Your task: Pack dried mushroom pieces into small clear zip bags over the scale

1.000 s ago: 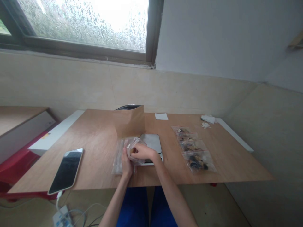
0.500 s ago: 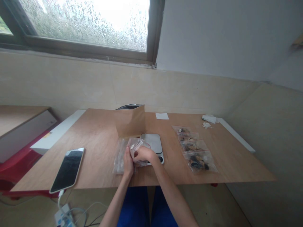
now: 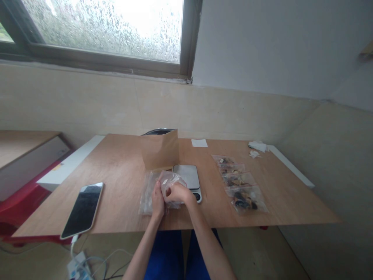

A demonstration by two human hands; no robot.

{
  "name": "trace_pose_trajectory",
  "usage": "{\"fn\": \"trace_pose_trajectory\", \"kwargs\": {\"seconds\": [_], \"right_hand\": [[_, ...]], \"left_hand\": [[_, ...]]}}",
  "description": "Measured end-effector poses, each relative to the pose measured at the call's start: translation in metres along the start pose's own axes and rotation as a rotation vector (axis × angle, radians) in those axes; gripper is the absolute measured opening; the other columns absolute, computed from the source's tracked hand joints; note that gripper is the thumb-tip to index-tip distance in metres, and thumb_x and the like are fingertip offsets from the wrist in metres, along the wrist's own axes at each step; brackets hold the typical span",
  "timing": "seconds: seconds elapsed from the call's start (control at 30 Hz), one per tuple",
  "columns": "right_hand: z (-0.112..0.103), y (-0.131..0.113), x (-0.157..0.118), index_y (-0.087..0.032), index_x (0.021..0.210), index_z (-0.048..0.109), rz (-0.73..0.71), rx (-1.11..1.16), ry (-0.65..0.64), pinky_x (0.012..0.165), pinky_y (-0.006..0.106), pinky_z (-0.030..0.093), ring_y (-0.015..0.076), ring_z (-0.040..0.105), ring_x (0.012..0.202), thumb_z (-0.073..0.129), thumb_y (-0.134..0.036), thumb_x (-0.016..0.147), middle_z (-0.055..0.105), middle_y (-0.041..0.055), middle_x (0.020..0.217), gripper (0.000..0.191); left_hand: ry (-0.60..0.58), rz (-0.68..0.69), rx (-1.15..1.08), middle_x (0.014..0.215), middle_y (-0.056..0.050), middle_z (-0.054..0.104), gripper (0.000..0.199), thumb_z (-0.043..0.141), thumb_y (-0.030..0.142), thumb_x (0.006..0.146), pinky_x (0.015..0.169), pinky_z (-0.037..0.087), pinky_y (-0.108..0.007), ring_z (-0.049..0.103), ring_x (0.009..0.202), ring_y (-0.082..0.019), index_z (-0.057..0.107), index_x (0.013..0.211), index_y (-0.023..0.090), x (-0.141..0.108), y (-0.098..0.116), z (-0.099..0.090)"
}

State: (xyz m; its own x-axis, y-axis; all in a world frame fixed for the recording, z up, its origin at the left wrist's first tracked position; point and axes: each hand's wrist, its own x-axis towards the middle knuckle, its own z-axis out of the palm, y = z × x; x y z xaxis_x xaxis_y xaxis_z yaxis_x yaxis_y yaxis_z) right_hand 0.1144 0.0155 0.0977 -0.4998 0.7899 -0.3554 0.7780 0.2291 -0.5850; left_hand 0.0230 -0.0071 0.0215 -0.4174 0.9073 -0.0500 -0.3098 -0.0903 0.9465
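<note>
"What's the person holding?"

"A crumpled clear bag point(image 3: 174, 186), lower centre of the frame, lifted a little above the table point(image 3: 122, 175). A small white patch shows on it; what's inside is too blurred to tell."

"And the hands?"

"Both are closed on it. The left hand point(image 3: 157, 200) stands upright against the bag's near left side, fingers up. The right hand point(image 3: 178, 193) curves over the top from the right, fingers bent and gripping the plastic."

"What's right next to them?"

"A flat plastic bag point(image 3: 147, 199) lies under the left hand. A digital scale point(image 3: 186, 175) sits just right of the clear bag, and a brown paper bag point(image 3: 159, 149) stands upright behind it."

"Anything farther out?"

"Four small filled bags point(image 3: 239, 184) lie in a slanting row to the right, with a white slip point(image 3: 199, 143) and some tissue point(image 3: 258, 146) at the table's far edge. A phone point(image 3: 83, 210) lies on the left, its cable running off the near edge."
</note>
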Motion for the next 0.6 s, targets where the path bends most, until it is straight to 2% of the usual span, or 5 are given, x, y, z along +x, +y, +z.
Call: {"fn": "trace_pose_trajectory", "kwargs": {"seconds": [0.13, 0.27, 0.37, 0.5, 0.6], "right_hand": [[0.001, 0.002, -0.001, -0.016, 0.053, 0.05, -0.028, -0.005, 0.038, 0.047, 0.02, 0.028, 0.0093, 0.044, 0.053, 0.055, -0.013, 0.058, 0.052, -0.0037, 0.054, 0.008], [-0.003, 0.003, -0.004, -0.018, 0.058, 0.048, -0.075, 0.04, 0.121, 0.051, 0.019, 0.029, 0.0096, 0.045, 0.059, 0.059, -0.014, 0.06, 0.049, -0.0051, 0.057, 0.012], [-0.002, 0.0, -0.006, -0.018, 0.062, 0.046, -0.118, 0.122, 0.174, 0.054, 0.019, 0.03, 0.0098, 0.046, 0.062, 0.061, -0.014, 0.061, 0.049, -0.0053, 0.061, 0.016], [0.008, -0.004, -0.004, -0.019, 0.062, 0.041, -0.154, 0.211, 0.196, 0.054, 0.019, 0.029, 0.0093, 0.045, 0.062, 0.061, -0.01, 0.062, 0.046, -0.0065, 0.06, 0.021], [0.013, -0.004, -0.001, -0.019, 0.06, 0.04, -0.177, 0.251, 0.234, 0.054, 0.019, 0.029, 0.0091, 0.045, 0.06, 0.061, -0.009, 0.062, 0.045, -0.0069, 0.059, 0.023]], "left_hand": [[0.008, 0.005, -0.027, 0.109, -0.007, 0.066, 0.047, 0.045, 0.046, 0.085, 0.092, 0.042, -0.027, 0.058, 0.105, -0.019, 0.06, 0.117, 0.016, 0.002, -0.003, -0.001], [0.071, -0.012, -0.055, 0.086, -0.006, 0.069, 0.049, 0.045, 0.049, 0.083, 0.077, 0.049, -0.03, 0.064, 0.083, -0.019, 0.06, 0.114, 0.014, 0.001, -0.005, -0.001], [0.141, 0.021, -0.05, 0.082, -0.005, 0.068, 0.039, 0.048, 0.045, 0.083, 0.071, 0.05, -0.028, 0.062, 0.075, -0.017, 0.063, 0.104, 0.015, -0.001, -0.004, 0.0], [0.196, 0.043, -0.036, 0.074, -0.004, 0.064, 0.023, 0.055, 0.037, 0.078, 0.073, 0.049, -0.029, 0.06, 0.076, -0.018, 0.064, 0.079, 0.016, -0.001, -0.004, -0.002], [0.222, 0.015, -0.034, 0.069, -0.003, 0.061, 0.018, 0.058, 0.034, 0.075, 0.074, 0.048, -0.029, 0.06, 0.076, -0.019, 0.061, 0.071, 0.017, 0.0, -0.004, -0.003]]}}
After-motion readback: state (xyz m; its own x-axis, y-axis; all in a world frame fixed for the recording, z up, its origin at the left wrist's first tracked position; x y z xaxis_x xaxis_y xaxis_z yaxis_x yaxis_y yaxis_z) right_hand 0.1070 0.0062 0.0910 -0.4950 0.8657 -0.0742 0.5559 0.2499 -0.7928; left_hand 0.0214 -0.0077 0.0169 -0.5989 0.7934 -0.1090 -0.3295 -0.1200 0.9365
